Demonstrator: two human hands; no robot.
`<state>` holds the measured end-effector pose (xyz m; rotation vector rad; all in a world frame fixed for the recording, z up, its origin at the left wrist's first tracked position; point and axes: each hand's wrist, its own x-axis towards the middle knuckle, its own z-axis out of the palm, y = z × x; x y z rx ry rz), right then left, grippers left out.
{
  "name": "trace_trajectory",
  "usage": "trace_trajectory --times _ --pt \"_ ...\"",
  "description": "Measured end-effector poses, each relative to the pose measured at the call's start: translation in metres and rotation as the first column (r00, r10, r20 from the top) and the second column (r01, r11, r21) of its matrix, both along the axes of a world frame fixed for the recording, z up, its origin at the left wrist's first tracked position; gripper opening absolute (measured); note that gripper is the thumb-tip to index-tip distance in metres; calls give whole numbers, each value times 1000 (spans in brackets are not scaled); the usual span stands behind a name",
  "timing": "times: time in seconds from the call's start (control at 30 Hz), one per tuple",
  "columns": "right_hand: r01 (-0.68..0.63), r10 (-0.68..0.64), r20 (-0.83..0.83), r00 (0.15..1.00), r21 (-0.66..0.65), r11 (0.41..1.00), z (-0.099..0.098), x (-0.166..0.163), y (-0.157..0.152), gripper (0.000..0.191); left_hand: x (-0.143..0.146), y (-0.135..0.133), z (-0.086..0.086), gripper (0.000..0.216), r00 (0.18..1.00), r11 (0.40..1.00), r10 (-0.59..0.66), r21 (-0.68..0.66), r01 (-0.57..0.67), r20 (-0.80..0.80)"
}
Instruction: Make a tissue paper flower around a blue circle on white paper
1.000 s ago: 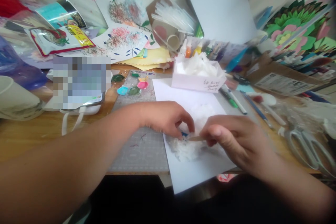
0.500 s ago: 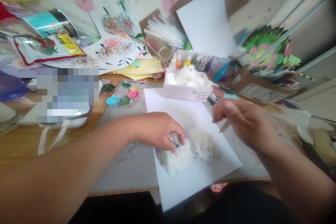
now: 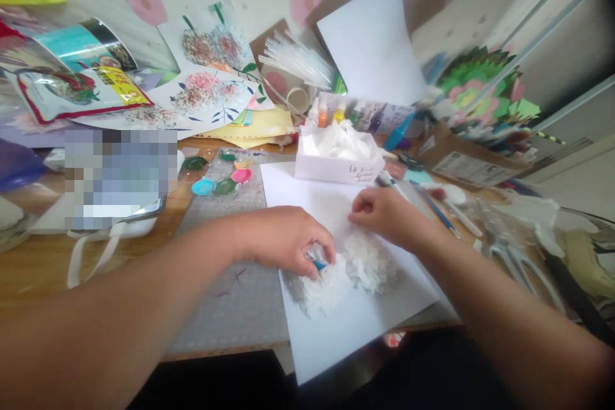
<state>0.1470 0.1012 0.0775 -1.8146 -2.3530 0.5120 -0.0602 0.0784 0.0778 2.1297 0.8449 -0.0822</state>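
Observation:
My left hand (image 3: 288,240) is curled round a small clear-and-blue object (image 3: 318,263), whose kind I cannot make out. It rests at the upper edge of a fluffy heap of white shreds (image 3: 323,295), lying on a sheet of white paper (image 3: 312,349). A second pale heap of shreds (image 3: 369,262) lies just to the right. Above that heap hovers my right hand (image 3: 384,214), thumb and fingers pinched together; whatever they may hold is hidden. Beyond both hands stands a white box (image 3: 331,170) filled with white tissue (image 3: 339,139).
Blobs of paint (image 3: 225,186) sit left of the paper on a grey cutting mat (image 3: 216,307). Small colour bottles (image 3: 340,112) stand behind the box. To the right lie a blue pen (image 3: 437,210), scissors (image 3: 514,256) and a cardboard box (image 3: 473,163). Flower pictures (image 3: 206,93) lean at the back.
My right hand has moved left and inward, over the paper near the right heap, uncovering the pen and scissors. The left hand stays at the left heap with the small object.

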Motion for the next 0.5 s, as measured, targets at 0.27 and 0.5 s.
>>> trace_trajectory --times 0.27,0.5 --pt "-327 112 -511 852 -353 877 41 -11 -41 16 0 -1 -1 33 999 999 37 28 -36 -25" --pt "-258 248 -81 965 -144 955 17 -31 -51 13 0 2 -3 30 997 994 -70 82 68 20"
